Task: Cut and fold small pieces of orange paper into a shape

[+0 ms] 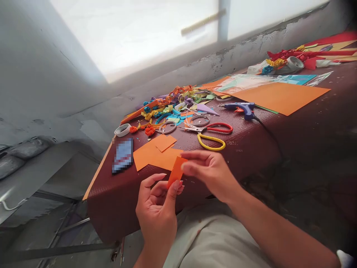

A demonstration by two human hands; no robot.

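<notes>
Between my two hands is a small orange piece of paper (pixel 175 173), narrow and seemingly folded, held up in front of the table's near edge. My left hand (pixel 158 204) pinches its lower end between thumb and fingers. At its upper right edge, the thumb and forefinger of my right hand (pixel 212 173) close on the paper. Just beyond lie cut orange paper sheets (pixel 147 154), with a small orange rectangle (pixel 166 143) on top. Scissors (pixel 212 130) with one red and one yellow handle rest open behind my right hand.
A phone-like object (pixel 122 155), blurred out, lies at the left beside a white tape roll (pixel 122 130). A blue glue gun (pixel 242 108) trails its cord off the edge. Behind are a colourful paper scrap heap (pixel 175 100) and a large orange sheet (pixel 284 96).
</notes>
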